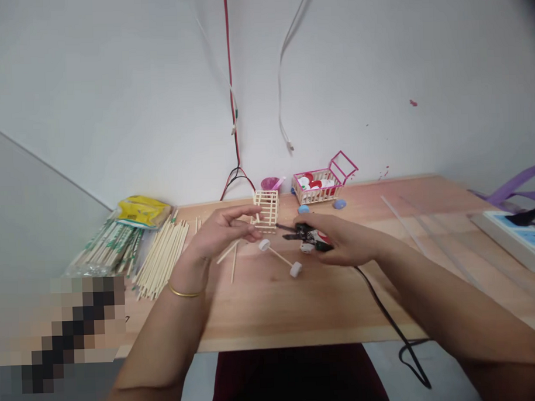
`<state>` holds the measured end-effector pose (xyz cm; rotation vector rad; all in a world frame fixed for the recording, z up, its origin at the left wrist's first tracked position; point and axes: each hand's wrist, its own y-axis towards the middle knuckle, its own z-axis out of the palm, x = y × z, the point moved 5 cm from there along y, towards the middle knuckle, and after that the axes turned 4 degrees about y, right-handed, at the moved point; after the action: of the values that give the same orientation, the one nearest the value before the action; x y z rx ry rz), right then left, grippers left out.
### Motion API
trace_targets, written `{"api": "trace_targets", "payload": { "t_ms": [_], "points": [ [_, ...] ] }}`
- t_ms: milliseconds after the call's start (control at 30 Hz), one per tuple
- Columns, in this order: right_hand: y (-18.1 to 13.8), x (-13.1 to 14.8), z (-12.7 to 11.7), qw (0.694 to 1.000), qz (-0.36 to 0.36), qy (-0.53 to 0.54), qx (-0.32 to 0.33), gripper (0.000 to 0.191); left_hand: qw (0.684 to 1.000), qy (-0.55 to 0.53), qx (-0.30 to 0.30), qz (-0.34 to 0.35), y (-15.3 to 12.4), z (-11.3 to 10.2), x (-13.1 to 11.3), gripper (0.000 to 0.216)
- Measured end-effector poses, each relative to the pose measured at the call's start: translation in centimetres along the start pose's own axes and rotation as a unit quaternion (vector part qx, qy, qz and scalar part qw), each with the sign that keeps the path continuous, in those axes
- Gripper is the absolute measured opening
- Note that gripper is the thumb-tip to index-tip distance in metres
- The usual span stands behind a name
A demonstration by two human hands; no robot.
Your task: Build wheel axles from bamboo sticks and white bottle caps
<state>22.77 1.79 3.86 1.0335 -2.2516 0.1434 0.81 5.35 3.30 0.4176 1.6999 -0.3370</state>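
My right hand [339, 242] is closed round a small black tool with a red and white body [310, 236]; its tip points left and a black cord [386, 319] runs from it off the table edge. My left hand [222, 230] hovers above the table with fingers curled and apart, fingertips near a thin stick with a white wheel at each end [280, 257]. I see nothing gripped in it. A small crate of pale sticks [267, 211] stands just behind the two hands.
Loose wooden sticks [162, 260] and packed chopsticks [106, 247] lie at the left beside a yellow packet [140, 211]. A pink-edged stick basket [322, 184] holding caps stands at the back. A white power strip [514, 238] lies at the right. Cables [231, 108] hang on the wall.
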Motion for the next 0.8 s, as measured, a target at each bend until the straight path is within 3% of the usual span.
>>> {"api": "trace_targets", "payload": {
  "t_ms": [100,200,367,533,667,800],
  "points": [
    [-0.3,-1.4,-1.6,0.993,0.075,-0.083,-0.035,0.042,0.979,0.147,-0.117,-0.083,-0.1,-2.6,0.1,0.038],
    [-0.9,-3.1,-3.0,0.973,0.160,-0.156,-0.064,0.037,0.952,0.226,-0.141,-0.148,-0.5,-3.1,0.7,0.038],
    [-3.2,-5.8,-4.0,0.933,0.273,-0.230,-0.038,0.032,0.956,0.134,-0.159,-0.206,-1.3,-3.3,3.4,0.030],
    [-6.6,-7.2,-4.3,0.895,0.356,-0.270,0.000,0.026,0.970,0.013,-0.154,-0.190,-1.4,-4.0,6.0,0.030],
    [-9.0,-8.5,-4.2,0.869,0.391,-0.302,0.005,0.034,0.971,0.005,-0.161,-0.179,-1.4,-4.2,6.6,0.043],
    [-10.6,-10.3,-3.9,0.868,0.409,-0.282,0.008,0.037,0.961,0.064,-0.216,-0.160,-1.5,-4.9,5.7,0.058]
  ]
}}
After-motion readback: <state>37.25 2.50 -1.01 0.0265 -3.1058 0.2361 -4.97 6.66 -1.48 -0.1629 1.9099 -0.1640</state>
